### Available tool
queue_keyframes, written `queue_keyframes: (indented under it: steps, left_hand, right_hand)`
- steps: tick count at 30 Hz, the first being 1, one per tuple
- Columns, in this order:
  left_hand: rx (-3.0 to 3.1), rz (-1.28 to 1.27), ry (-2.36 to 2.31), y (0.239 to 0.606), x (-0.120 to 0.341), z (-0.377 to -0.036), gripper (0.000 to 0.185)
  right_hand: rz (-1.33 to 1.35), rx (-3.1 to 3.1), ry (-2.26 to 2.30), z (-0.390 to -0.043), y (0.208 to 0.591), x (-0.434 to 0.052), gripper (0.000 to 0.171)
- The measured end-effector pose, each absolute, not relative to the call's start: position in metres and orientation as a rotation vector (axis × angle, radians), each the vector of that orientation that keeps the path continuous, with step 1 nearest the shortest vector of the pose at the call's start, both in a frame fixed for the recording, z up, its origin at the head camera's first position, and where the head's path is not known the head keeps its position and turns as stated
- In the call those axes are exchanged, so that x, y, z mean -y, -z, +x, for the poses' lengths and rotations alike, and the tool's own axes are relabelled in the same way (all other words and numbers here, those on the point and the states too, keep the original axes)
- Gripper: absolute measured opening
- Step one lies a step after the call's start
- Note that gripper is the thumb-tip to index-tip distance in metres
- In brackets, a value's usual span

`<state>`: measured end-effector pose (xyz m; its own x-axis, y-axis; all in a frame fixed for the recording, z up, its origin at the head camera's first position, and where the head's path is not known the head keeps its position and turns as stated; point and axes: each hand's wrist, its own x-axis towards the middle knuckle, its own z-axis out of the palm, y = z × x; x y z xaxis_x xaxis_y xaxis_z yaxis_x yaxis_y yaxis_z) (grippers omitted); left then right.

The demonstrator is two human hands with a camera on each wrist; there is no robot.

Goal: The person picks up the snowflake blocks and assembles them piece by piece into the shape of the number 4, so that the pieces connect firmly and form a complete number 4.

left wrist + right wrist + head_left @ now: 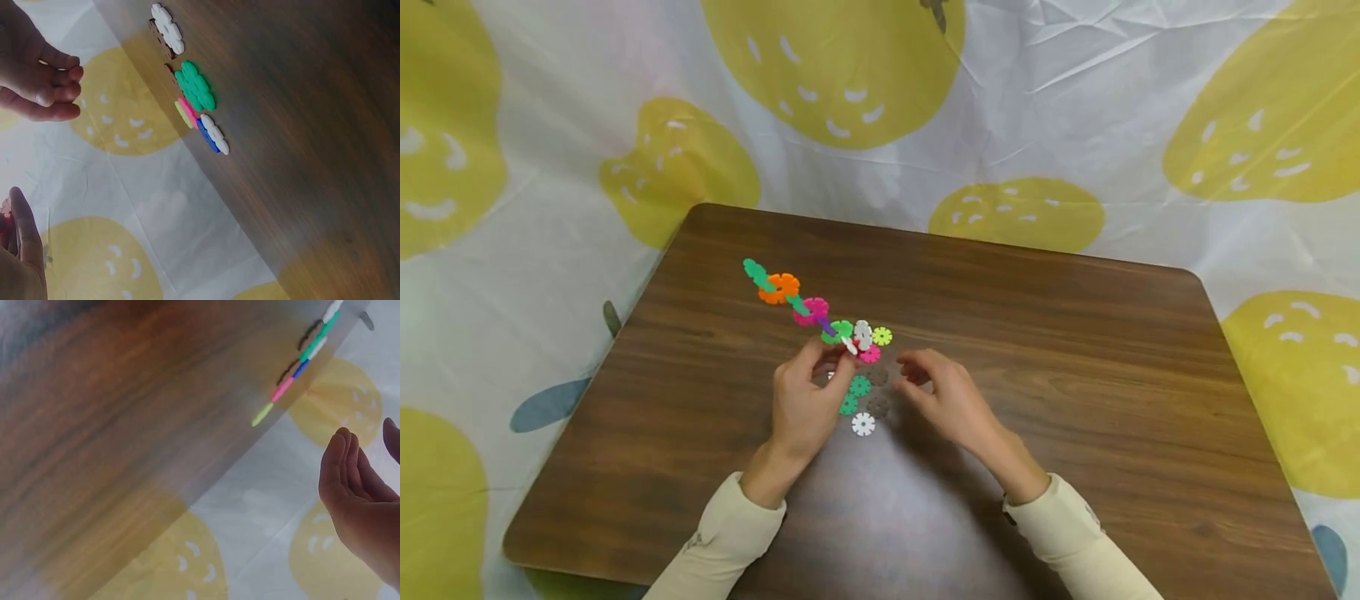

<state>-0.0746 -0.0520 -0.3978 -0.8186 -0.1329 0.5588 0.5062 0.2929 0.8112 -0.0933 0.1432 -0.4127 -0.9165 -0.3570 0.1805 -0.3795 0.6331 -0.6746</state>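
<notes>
Chain of interlocked notched discs [817, 306], including teal, orange, pink and purple ones, is slanting away leftward above the bench [1075, 358]. The left hand [807, 404] is pinching its near end between thumb and fingers. The right hand [952, 402] is hovering just to the right, its empty fingers loosely curving, slightly apart from the thumb. Loose discs, among them a white disc [863, 415] and a lime disc [888, 337], are lying below. A fruit-patterned cloth [880, 179] is hanging behind.

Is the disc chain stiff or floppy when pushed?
Probably fairly stiff: the disc chain juts from the left hand with no obvious sag. Likely light, since its discs look thin. It might separate where they slot together.
</notes>
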Motion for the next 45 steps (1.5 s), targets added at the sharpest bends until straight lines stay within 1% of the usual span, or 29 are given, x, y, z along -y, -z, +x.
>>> queue_keyframes:
  steps: [7,21,25,39,45]
  left_hand:
    - [2.049,-0.350,1.564,0.395,0.053,-0.078,0.010]
    - [2.071,-0.330,1.566,0.397,0.054,-0.075,0.007]
    - [2.060,-0.338,1.570,0.395,0.054,-0.076,0.006]
    - [2.073,-0.353,1.583,0.396,0.052,-0.073,0.007]
    - [2.086,-0.359,1.583,0.396,0.051,-0.073,0.008]
  right_hand:
    - [0.653,2.827,-1.167,-0.096,0.419,-0.140,0.035]
    - [0.700,2.894,-1.080,-0.096,0.430,-0.133,0.036]
    - [0.706,2.927,-1.047,-0.098,0.433,-0.132,0.035]
    - [0.837,3.029,-0.913,-0.097,0.445,-0.127,0.021]
    - [0.886,3.011,-0.841,-0.098,0.446,-0.125,0.023]
